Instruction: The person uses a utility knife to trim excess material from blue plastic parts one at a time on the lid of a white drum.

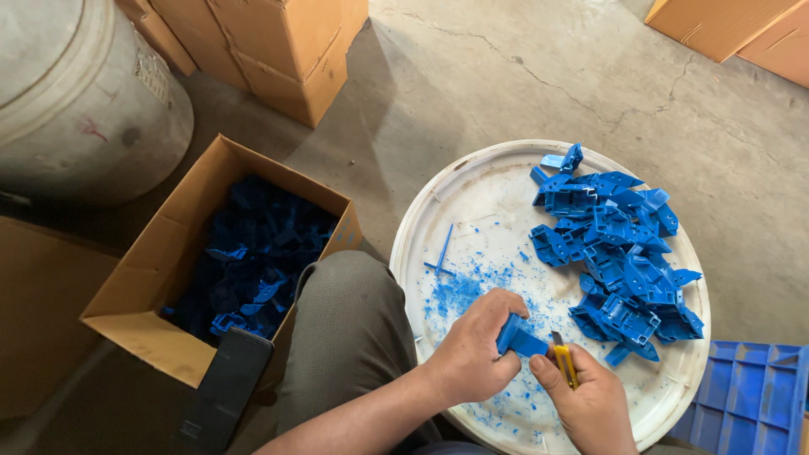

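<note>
My left hand (474, 350) grips a small blue plastic part (517, 339) over the near edge of a round white lid (430, 211). Beside it, my right hand (590, 403) holds a yellow utility knife (564, 361) with its tip close to the part. A pile of similar blue plastic parts (615, 248) lies on the right half of the lid. Blue shavings (459, 291) and a thin blue strip (442, 253) are scattered on the lid in front of my hands.
An open cardboard box (152, 333) at the left holds several blue parts (253, 261), with a dark phone (223, 389) leaning at its near corner. My knee (345, 320) lies between box and lid. A grey drum (84, 101), cardboard cartons (278, 50) and a blue crate (750, 396) stand around.
</note>
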